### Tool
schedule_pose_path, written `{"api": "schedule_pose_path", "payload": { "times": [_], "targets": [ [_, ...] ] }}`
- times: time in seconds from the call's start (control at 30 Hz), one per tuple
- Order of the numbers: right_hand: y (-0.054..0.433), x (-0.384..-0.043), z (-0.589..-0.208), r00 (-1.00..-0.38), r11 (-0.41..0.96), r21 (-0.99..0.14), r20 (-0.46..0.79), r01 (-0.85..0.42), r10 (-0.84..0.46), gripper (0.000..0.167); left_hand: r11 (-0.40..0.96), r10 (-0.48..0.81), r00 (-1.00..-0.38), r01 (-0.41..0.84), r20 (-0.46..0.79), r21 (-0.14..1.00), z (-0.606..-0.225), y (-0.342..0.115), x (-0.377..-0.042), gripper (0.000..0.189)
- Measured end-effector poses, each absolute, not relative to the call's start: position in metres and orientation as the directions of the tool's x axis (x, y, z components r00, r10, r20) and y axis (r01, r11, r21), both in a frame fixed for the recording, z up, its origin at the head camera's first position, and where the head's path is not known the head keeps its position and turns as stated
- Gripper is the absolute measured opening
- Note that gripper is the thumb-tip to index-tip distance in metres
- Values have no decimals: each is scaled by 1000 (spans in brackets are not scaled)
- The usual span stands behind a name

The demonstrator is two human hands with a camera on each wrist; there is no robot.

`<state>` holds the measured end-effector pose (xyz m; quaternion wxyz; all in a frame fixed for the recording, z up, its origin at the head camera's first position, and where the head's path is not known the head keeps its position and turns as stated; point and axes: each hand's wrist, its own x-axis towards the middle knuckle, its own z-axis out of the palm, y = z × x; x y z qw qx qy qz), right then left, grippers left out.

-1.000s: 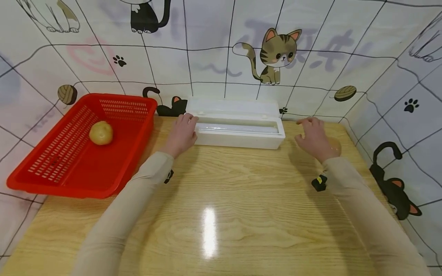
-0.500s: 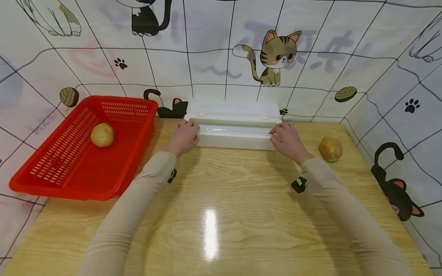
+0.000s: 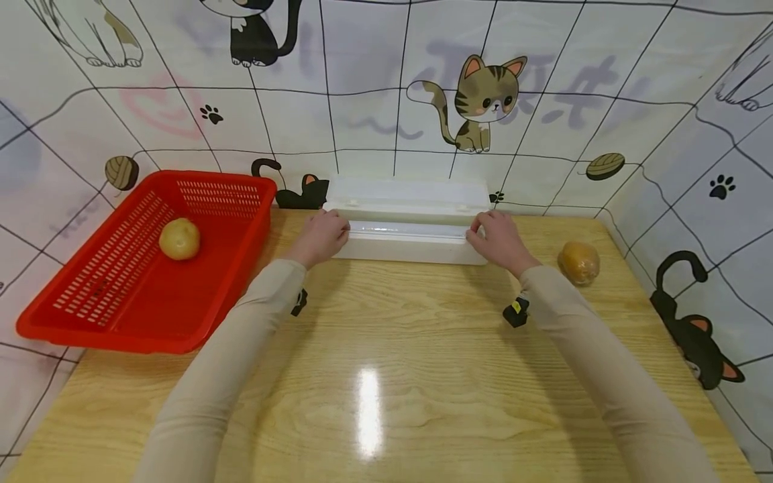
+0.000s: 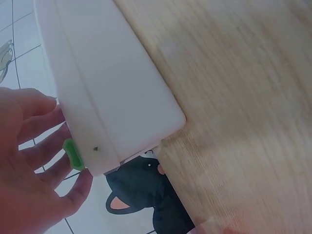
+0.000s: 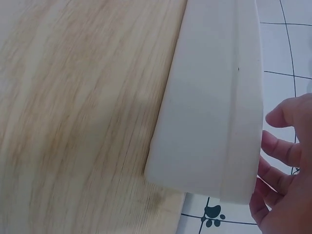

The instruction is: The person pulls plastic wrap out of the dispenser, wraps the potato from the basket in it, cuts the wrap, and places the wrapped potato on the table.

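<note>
White box (image 3: 410,251) partly behind right grip (image 3: 497,238)

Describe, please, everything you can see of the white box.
The white box is long and looks plastic, its lid raised at the back, shiny film inside, a green piece at its left end. It lies level at the back of the table; the left hand and right hand touch it near either end.

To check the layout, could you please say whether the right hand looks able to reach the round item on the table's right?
Probably yes: nothing visible stands between the right hand, at the white box, and the round item.
</note>
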<state>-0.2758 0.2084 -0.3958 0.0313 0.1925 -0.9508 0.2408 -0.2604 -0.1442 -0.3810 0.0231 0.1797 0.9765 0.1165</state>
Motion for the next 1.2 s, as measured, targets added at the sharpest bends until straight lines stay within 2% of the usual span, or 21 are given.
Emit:
{"api": "schedule_pose_path", "payload": {
  "times": [0.23, 0.53, 0.77, 0.83, 1.0, 1.13, 1.2],
  "targets": [
    [178, -273, -393, -927, 836, -406, 103, -370, -360, 32, 894, 348, -937, 339, 20, 293, -380, -147, -267, 15],
    [124, -280, -394, -931, 852, -374, 141, -365, -337, 42, 879, 365, -926, 376, 92, 292, -381, -147, -275, 16],
    [121, -296, -380, -909, 892, -178, 60, -416, -412, 32, 895, 337, -939, 343, 74, 285, -381, -144, -280, 16],
    [127, -299, -375, -910, 900, -146, 9, -411, -414, 26, 900, 329, -942, 334, 68, 281, -379, -144, -281, 16],
    [145, -303, -360, -892, 895, -166, -122, -415, -436, 20, 896, 344, -935, 353, 84, 268, -378, -145, -283, 13],
    [155, -303, -353, -865, 881, -88, -167, -465, -473, 7, 900, 370, -926, 378, 79, 218, -377, -143, -284, 11],
    [160, -304, -352, -858, 870, -27, -154, -492, -490, 7, 906, 372, -926, 378, 69, 192, -377, -143, -286, 11]
  ]
}}
